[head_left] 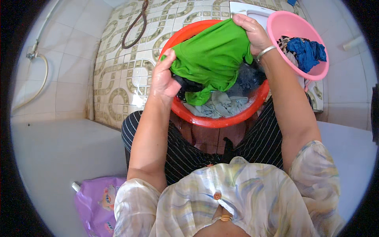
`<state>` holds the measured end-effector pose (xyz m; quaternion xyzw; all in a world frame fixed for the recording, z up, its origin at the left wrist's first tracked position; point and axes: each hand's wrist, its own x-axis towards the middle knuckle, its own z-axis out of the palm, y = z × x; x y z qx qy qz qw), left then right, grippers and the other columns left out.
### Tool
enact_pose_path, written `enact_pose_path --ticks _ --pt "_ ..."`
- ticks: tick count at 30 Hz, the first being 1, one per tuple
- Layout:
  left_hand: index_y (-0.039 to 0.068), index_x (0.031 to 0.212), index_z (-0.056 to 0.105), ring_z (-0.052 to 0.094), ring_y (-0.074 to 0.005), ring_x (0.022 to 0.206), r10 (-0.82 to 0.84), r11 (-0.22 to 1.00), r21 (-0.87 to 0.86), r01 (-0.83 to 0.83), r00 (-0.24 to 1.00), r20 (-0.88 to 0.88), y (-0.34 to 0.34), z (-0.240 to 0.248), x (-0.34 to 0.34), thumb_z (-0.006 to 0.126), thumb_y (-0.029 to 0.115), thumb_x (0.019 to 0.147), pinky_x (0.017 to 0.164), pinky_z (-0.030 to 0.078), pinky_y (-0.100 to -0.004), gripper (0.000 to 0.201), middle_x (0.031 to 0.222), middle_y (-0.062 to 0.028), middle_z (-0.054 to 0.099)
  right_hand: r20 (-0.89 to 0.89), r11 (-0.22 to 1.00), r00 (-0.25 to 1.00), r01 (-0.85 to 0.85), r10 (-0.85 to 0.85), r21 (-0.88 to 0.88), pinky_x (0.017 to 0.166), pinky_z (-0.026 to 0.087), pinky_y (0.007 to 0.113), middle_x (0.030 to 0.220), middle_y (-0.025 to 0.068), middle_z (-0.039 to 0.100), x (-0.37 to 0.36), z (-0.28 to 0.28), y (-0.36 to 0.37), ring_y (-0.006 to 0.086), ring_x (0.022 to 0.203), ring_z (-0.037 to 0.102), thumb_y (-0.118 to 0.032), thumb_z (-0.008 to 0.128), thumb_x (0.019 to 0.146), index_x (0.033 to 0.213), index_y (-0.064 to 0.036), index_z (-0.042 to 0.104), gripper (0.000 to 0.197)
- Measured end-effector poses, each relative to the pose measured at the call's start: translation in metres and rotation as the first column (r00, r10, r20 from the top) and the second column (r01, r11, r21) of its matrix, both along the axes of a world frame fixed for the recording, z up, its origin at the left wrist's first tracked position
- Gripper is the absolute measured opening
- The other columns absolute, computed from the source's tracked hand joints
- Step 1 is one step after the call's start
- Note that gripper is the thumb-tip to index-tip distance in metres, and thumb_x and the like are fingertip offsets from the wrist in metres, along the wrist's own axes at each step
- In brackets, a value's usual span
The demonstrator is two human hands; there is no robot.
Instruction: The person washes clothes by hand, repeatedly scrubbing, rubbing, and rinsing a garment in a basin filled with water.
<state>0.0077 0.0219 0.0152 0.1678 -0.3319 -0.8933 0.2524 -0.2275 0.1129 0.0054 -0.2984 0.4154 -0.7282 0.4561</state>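
From where I stand, the left hand (pixel 162 81) and right hand (pixel 256 34) grip opposite edges of the soft, probably water-heavy green garment (pixel 211 55) between them, above the red basin (pixel 215 123), sensibly held two-handed.

Passage opens left of the red basin (pixel 216 122); a pink basin (pixel 287 27) obstructs rightward.

Print stands on the purple spouted pouch (pixel 92 205), behind the left hand (pixel 162 79) and to its left, well apart from it; a multicoloured emblem (pixel 108 198), with lettering over an orange-and-white patch, is the mark nearer that hand; a smaller pinkish emblem (pixel 109 226) sits farther from it; the finest characters are too small to tell.
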Motion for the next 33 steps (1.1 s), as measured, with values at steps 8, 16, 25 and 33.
enact_pose_path --ticks 8,16,25,33 --pt "0.011 0.086 0.051 0.056 -0.0199 0.082 0.084 0.974 0.182 -0.133 0.963 0.256 0.015 -0.029 -0.038 0.045 0.023 0.087 0.076 0.046 -0.0360 0.014 0.088 -0.0052 0.057 0.290 0.979 0.948 -0.169 0.130 0.111 0.066 0.045 0.028 0.082 0.0059 0.057 0.038 -0.004 -0.003 0.0149 0.072 0.055 -0.029 0.039 0.089 0.085 -0.0039 0.052 0.028" --pt "0.012 0.096 0.055 0.056 -0.0204 0.085 0.012 0.975 0.195 -0.104 0.906 0.424 0.061 -0.027 -0.062 0.046 0.039 0.083 0.075 0.044 -0.0366 0.031 0.095 -0.0051 0.058 -0.989 0.935 0.052 0.320 0.140 0.149 0.058 0.048 0.042 0.073 0.0132 0.061 0.085 -0.018 -0.008 0.0303 0.066 0.060 -0.033 0.048 0.077 0.080 -0.0148 0.062 0.024" --pt "0.006 0.094 0.056 0.056 -0.0212 0.083 0.084 0.959 0.206 -0.193 0.893 0.443 0.061 -0.019 -0.057 0.044 0.031 0.084 0.073 0.045 -0.0375 0.029 0.094 -0.0091 0.058 -0.998 0.987 -0.031 0.146 -0.059 -0.063 0.048 0.045 0.039 0.063 0.0092 0.058 0.128 -0.010 0.001 0.0265 0.059 0.058 -0.020 0.052 0.068 0.072 -0.0172 0.060 0.009" --pt "0.009 0.093 0.054 0.056 -0.0206 0.085 0.070 0.955 0.275 -0.109 0.986 0.148 0.015 -0.082 -0.027 0.043 0.036 0.086 0.076 0.044 -0.0363 0.030 0.095 -0.0088 0.057 -0.970 0.960 0.091 0.188 -0.227 -0.207 0.051 0.046 0.040 0.058 0.0133 0.056 0.120 -0.008 -0.008 0.0301 0.055 0.057 -0.022 0.050 0.072 0.065 -0.0126 0.060 0.015"
